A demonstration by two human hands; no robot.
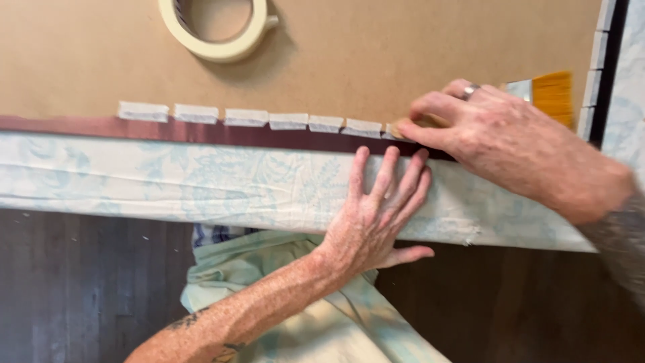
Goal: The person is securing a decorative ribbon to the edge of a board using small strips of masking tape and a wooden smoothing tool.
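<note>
A dark wooden floor (80, 289) of long boards fills the lower part of the view, flecked with small pale specks and running under the near edge of the work surface. That surface is covered by a pale cloth (168, 181) printed with faint blue-green leaf patterns, which hangs over the near edge and shows again at the far right corner, wrinkled and softly lit. The light is even and warm, with only a soft shadow here and there, and no wall or window comes into view.
</note>
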